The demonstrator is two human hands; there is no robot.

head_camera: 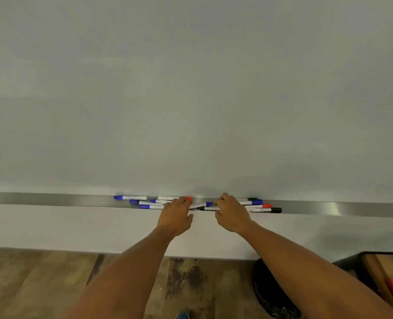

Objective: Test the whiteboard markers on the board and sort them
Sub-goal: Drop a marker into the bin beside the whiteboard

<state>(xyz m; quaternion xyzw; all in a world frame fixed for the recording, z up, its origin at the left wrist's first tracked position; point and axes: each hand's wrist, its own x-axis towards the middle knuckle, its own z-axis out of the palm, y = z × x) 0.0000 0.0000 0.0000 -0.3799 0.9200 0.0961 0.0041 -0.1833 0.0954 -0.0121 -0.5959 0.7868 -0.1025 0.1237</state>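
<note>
Pick step: both hands in the marker pile on the tray. Left hand flat, holding nothing; right hand curled, grip unclear. Next: lift one, uncap.

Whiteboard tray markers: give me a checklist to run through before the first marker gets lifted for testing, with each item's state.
1. Markers within reach: ok. Both hands are at the pile in the long metal tray.
2. Board free for a test stroke: ok. The pale grey whiteboard shows no marks.
3. Left hand has a marker: cannot tell. Its fingers lie over the red-capped white marker.
4. Right hand has a marker: cannot tell. Its curled fingers sit on the black-capped silver marker, grip hidden.
5. Markers sorted: not ok. Blue, red, green and black caps lie mixed and overlapping.
6. Caps on: ok for the blue-capped white marker; middle ones hidden.
</note>
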